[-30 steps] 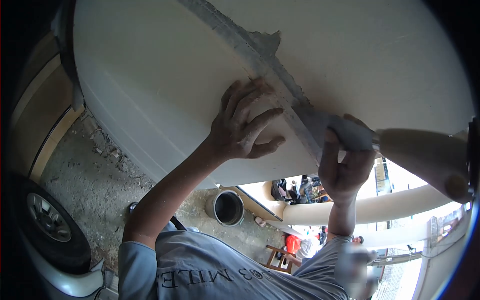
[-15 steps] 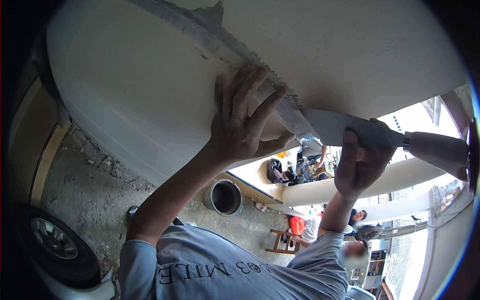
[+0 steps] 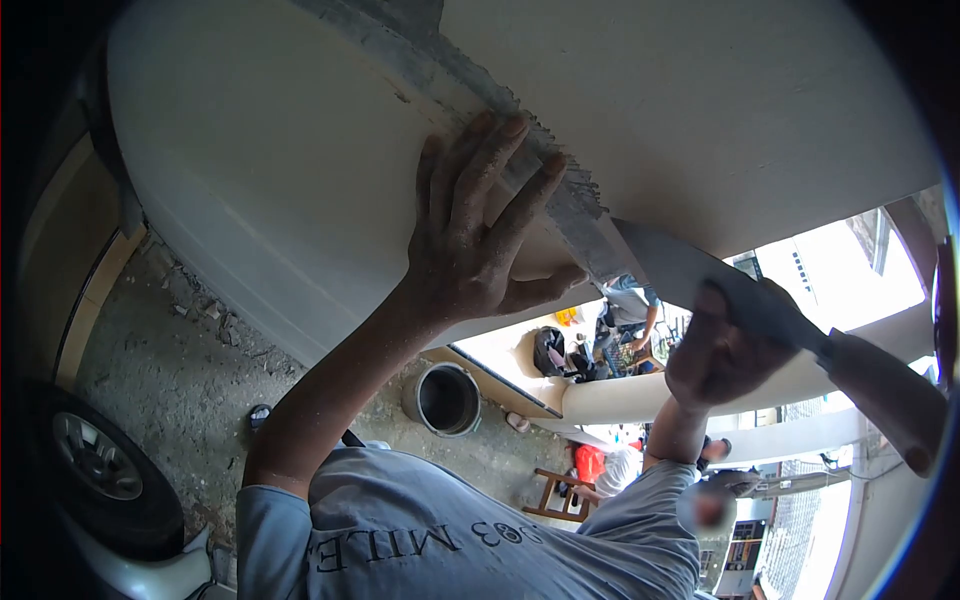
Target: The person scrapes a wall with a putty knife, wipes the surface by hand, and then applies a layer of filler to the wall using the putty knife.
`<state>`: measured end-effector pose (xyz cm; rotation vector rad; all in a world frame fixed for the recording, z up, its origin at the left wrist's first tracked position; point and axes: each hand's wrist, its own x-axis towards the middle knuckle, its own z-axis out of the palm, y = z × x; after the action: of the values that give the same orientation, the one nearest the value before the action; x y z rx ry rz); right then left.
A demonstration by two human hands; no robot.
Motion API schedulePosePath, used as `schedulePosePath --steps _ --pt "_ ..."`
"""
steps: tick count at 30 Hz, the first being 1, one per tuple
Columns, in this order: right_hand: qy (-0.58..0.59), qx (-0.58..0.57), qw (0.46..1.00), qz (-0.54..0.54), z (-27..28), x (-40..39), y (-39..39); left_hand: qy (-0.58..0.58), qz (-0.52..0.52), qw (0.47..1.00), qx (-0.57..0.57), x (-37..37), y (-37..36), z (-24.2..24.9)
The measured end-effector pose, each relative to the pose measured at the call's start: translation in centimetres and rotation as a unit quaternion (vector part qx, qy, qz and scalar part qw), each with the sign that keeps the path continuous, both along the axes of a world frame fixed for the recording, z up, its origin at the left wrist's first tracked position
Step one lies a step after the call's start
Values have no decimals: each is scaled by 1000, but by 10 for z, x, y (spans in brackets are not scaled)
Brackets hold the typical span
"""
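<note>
My left hand [image 3: 465,235] lies with its fingers spread on the pale curved surface [image 3: 270,180], its fingertips beside a rough grey strip [image 3: 450,85]. My right hand [image 3: 725,350] grips a wide-bladed putty knife [image 3: 675,262] by the blade, thumb on the near side and other fingers partly hidden behind. The blade's far edge meets the right end of the grey strip. Its handle sticks out beyond my hand to the lower right.
Below are a bucket [image 3: 442,398], a wheel [image 3: 100,455], rubble [image 3: 215,310] along the surface's edge and a wooden stool [image 3: 556,495]. A white column [image 3: 620,398] crosses the right side. Several people are in the background.
The putty knife has tilted, its handle swinging downward, and my right hand has turned with it. My left hand appears slightly further left, still spread on the surface.
</note>
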<state>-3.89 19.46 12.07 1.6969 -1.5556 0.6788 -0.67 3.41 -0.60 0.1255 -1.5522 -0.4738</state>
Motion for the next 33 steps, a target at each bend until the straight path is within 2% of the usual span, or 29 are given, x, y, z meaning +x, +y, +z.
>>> schedulePosePath --steps 3,7,9,11,12,13,16,20,23,24,30,33 --pt "55 29 998 -25 -2 -4 -2 -7 12 1000 -16 1 -1 2" --pt "31 28 998 -51 -3 -3 5 -2 20 1000 -21 -1 -2 -1" --pt "32 35 999 -11 2 -3 10 8 15 1000 -19 -3 -3 -1" --pt "-10 -24 1000 18 4 1 17 2 20 1000 -23 -1 -2 0" --pt "-59 -96 994 -4 1 5 21 -2 17 1000 -23 -1 -2 0" --pt "-113 -167 979 33 0 9 14 -8 15 1000 -22 0 -2 0" --pt "-124 -137 980 -73 -7 5 38 -17 23 999 -20 2 -1 1" --pt "-191 -107 975 -49 -37 13 59 -6 26 999 -30 1 -1 1" --pt "-256 -84 962 -43 -62 17 75 -49 30 998 -38 5 1 2" --pt "-254 -92 960 -67 -67 17 78 -55 26 997 -37 4 4 1" --pt "-290 -122 949 9 -63 14 85 -96 -7 993 -63 6 26 0" --pt "-267 -139 953 -26 -62 15 77 -74 -12 995 -66 8 10 3"
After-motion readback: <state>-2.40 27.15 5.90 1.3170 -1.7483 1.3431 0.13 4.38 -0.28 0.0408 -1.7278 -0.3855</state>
